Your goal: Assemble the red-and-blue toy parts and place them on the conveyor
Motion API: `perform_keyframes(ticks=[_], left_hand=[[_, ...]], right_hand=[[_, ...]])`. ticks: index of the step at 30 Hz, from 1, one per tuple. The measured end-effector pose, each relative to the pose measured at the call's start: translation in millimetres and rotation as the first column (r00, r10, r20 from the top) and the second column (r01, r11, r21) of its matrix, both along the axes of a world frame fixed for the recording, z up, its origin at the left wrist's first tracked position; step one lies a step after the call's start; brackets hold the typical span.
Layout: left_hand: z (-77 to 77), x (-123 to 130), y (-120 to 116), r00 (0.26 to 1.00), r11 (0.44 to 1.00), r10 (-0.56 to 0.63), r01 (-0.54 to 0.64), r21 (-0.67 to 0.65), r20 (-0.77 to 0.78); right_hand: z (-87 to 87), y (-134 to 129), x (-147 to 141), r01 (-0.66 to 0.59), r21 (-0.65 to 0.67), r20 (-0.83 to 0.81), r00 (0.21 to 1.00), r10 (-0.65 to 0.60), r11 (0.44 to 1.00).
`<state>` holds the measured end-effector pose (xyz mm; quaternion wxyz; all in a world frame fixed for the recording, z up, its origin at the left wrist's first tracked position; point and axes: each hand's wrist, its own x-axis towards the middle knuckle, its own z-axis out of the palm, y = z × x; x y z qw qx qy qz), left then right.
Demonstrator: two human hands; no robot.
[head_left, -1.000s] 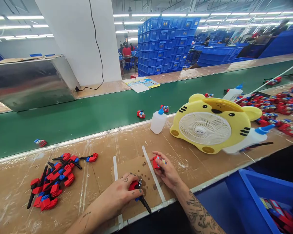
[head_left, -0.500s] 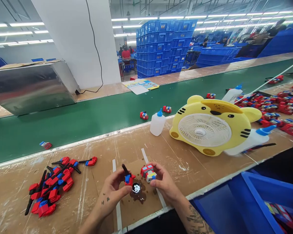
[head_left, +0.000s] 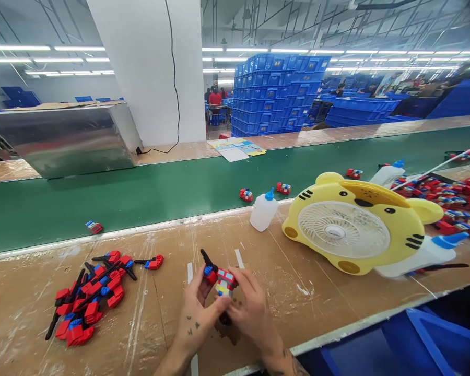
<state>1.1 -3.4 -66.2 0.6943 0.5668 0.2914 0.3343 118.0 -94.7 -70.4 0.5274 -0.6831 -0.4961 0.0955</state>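
Note:
My left hand (head_left: 199,312) holds a small red and blue arm piece with a black barrel (head_left: 208,263) sticking up to the left. My right hand (head_left: 251,310) grips a red, blue and white toy robot body (head_left: 225,280). The two parts are pressed together between my fingertips, above the brown cardboard bench (head_left: 321,292). A pile of the same red, blue and black arm pieces (head_left: 88,295) lies on the bench to the left of my hands.
A yellow tiger-shaped fan (head_left: 356,224) stands at the right, with a glue bottle (head_left: 263,210) behind it and another (head_left: 426,250) lying in front. Several toy robots ride the green conveyor belt (head_left: 141,193). A blue bin (head_left: 415,339) sits at lower right.
My hands lifted off the bench and came together. The arm piece and the robot body, held apart before, are now joined between my fingers. The camera view tilted upward.

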Motion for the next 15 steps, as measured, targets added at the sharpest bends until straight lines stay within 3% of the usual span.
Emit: perform_keyframes(ticks=[3,6,8,10,12,15], left_hand=[[7.3,17,-2,0.994,0.992,0.109,-0.108,0.071,-0.01],[22.3,37,19,0.987,0.952,0.149,-0.126,0.279,-0.065],[33.5,57,51,0.952,0.861,0.177,-0.026,0.508,-0.25],[42.7,84,92,0.826,0.728,0.263,0.169,0.665,-0.498],[48.0,118,137,0.744,0.693,0.294,0.267,0.67,-0.6],[49.4,169,197,0.62,0.7,0.283,0.388,0.6,-0.731]], right_hand=[[-3.1,19,-7,0.055,0.151,0.165,0.983,-0.08,0.987],[-3.7,36,2,0.064,0.19,0.184,0.978,-0.099,0.98],[-3.0,40,18,0.076,0.119,0.171,0.981,-0.096,0.99],[-3.6,37,36,0.114,0.032,0.146,0.982,-0.117,0.993],[-7.0,28,50,0.143,-0.024,0.117,0.983,-0.14,0.989],[-16.8,10,63,0.127,-0.064,0.126,0.985,-0.118,0.99]])
